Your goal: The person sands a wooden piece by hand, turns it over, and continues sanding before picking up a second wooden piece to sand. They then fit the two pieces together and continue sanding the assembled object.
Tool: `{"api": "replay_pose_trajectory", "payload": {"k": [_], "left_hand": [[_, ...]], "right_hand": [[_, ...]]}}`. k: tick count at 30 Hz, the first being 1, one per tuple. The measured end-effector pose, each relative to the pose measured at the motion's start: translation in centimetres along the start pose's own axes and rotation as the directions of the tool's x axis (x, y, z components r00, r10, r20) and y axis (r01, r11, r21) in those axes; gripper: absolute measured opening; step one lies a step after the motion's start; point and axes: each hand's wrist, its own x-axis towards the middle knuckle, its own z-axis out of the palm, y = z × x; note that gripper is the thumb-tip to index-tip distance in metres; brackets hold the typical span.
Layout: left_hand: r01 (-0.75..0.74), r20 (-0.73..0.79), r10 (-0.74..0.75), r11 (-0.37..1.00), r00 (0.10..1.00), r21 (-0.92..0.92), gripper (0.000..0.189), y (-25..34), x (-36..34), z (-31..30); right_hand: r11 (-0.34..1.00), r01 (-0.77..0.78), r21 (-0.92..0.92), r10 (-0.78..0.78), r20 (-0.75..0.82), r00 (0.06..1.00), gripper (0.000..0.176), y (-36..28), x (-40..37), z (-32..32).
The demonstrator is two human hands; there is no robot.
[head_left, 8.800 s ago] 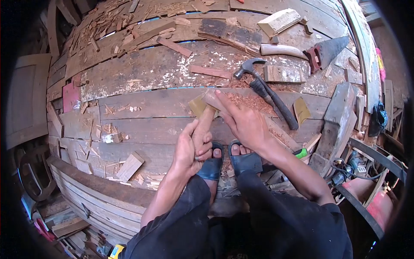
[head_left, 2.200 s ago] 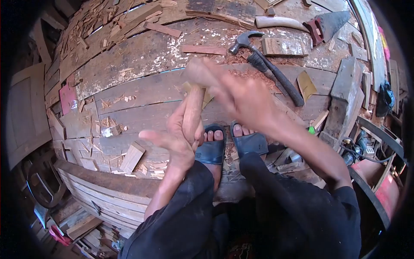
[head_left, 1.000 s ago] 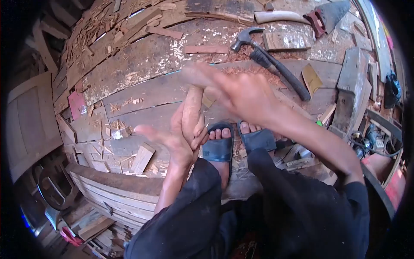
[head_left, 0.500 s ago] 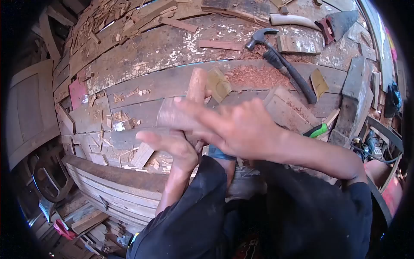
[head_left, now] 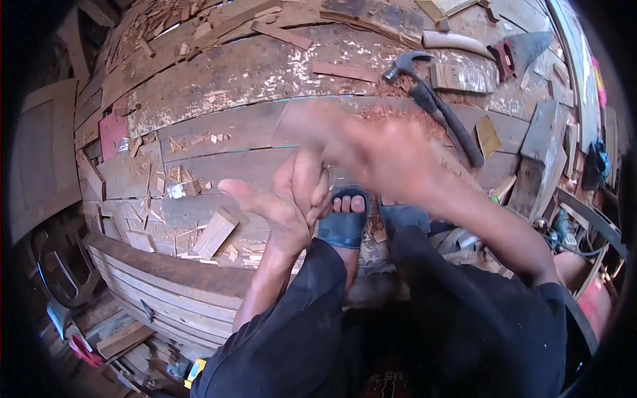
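Note:
My left hand [head_left: 282, 205] is closed, its thumb sticking out to the left and its fingers curled around a rounded wooden piece [head_left: 307, 174]. My right hand [head_left: 395, 156], smeared by motion, is just above and to the right of it. Its fingers hold a flat, brownish sheet [head_left: 292, 124] that looks like sandpaper, though blur hides its detail. The lower end of the wooden piece is hidden in the left hand.
A claw hammer [head_left: 434, 106] lies among reddish shavings, with a wood block [head_left: 464, 77] and a handsaw [head_left: 521, 56] beyond it. A yellowish sheet [head_left: 488, 137] is at right. Stacked boards [head_left: 166, 285] stand at left. My sandaled feet [head_left: 345, 222] are below.
My right hand has moved up and away from the left with the brownish sheet. The rounded wooden piece has dropped lower in view, uncovering my sandaled feet.

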Motion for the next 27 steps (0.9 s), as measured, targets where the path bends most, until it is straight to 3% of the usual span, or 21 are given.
{"api": "replay_pose_trajectory", "payload": {"k": [1,2,3,4,6,7,9,10,12,13,15,17,19,21,22,24,25,26,27], "left_hand": [[0.066,0.313,-0.020,0.988,0.950,-0.139,0.157,0.1,0.3,-2.5],[0.054,0.330,-0.014,0.992,0.944,-0.112,0.157,-0.8,0.1,-4.0],[0.041,0.347,-0.009,0.995,0.938,-0.087,0.158,-1.0,-0.1,-4.3],[-0.030,0.083,0.021,0.993,0.996,0.112,0.159,-0.7,-0.7,-1.8],[-0.038,0.083,0.032,0.997,0.996,0.073,0.160,-0.8,-0.5,-1.2],[0.046,0.331,0.014,0.984,0.944,-0.173,0.160,-1.0,0.0,-2.2],[-0.007,0.363,0.009,1.000,0.932,-0.009,0.162,-0.3,0.3,-1.7],[-0.096,0.141,0.044,0.918,0.989,0.386,0.163,1.8,-0.8,2.1],[-0.098,0.105,0.059,0.898,0.993,0.430,0.160,1.6,-1.1,2.7],[-0.050,0.276,0.027,0.996,0.961,0.077,0.156,-0.7,-0.2,-0.5],[0.085,0.478,0.048,0.963,0.877,-0.254,0.151,-2.0,0.5,-2.6],[0.070,0.534,0.084,0.963,0.841,-0.261,0.151,-2.8,0.5,-3.3],[0.032,0.611,0.143,0.963,0.778,-0.266,0.150,-2.8,1.6,-3.3],[0.055,0.659,0.137,0.964,0.739,-0.262,0.149,-2.8,1.9,-3.3],[0.069,0.669,0.129,0.963,0.732,-0.262,0.148,-2.7,2.2,-3.4],[0.134,0.687,0.089,0.955,0.721,-0.265,0.148,-3.2,1.6,-3.6],[0.143,0.697,0.093,0.951,0.711,-0.273,0.147,-3.4,1.9,-3.2],[0.083,0.596,0.044,0.979,0.802,-0.184,0.149,-3.3,1.4,-2.9],[0.050,0.482,-0.005,0.996,0.876,-0.079,0.152,-3.1,0.8,-2.2]], "right_hand": [[0.993,-0.080,0.082,0.084,-0.049,0.995,0.058,0.6,0.2,-0.1],[0.973,-0.158,0.171,0.174,-0.083,0.981,0.058,0.7,-0.1,0.0],[0.992,-0.036,0.118,0.043,-0.058,0.997,0.058,-1.1,-1.2,-0.1],[0.993,0.090,0.073,-0.088,-0.031,0.996,0.057,-2.9,-2.4,-0.2],[0.999,0.050,-0.004,-0.050,-0.115,0.992,0.055,-0.3,-1.4,1.2],[0.999,0.034,0.021,-0.031,-0.140,0.990,0.057,0.5,-1.8,1.3],[0.997,0.004,0.075,0.012,-0.206,0.978,0.061,1.5,-1.6,1.0],[0.998,0.062,0.030,-0.055,-0.204,0.977,0.060,0.5,-2.3,1.5],[0.989,0.140,-0.044,-0.145,-0.171,0.975,0.059,0.9,-2.3,2.2],[0.998,0.049,-0.042,-0.055,-0.149,0.987,0.050,2.1,-1.9,1.7],[0.984,-0.177,-0.019,0.174,-0.100,0.980,0.035,2.7,-1.8,-0.1],[0.998,0.065,0.015,-0.063,-0.077,0.995,0.038,0.1,-3.5,-0.2],[0.994,0.098,-0.057,-0.106,-0.153,0.983,0.044,2.2,-2.7,0.3],[0.998,0.045,-0.033,-0.053,-0.304,0.951,0.052,5.4,-2.2,0.8],[0.994,0.105,0.008,-0.104,-0.087,0.991,0.063,1.8,-3.8,-0.2],[0.988,0.140,-0.072,-0.143,-0.042,0.989,0.067,2.1,-4.0,0.9],[0.990,0.117,-0.082,-0.128,-0.137,0.982,0.064,3.3,-3.4,0.8],[0.994,0.082,-0.067,-0.095,-0.232,0.968,0.060,4.4,-2.8,1.1],[0.996,0.079,-0.048,-0.088,-0.220,0.971,0.061,4.1,-2.9,1.2]]}}
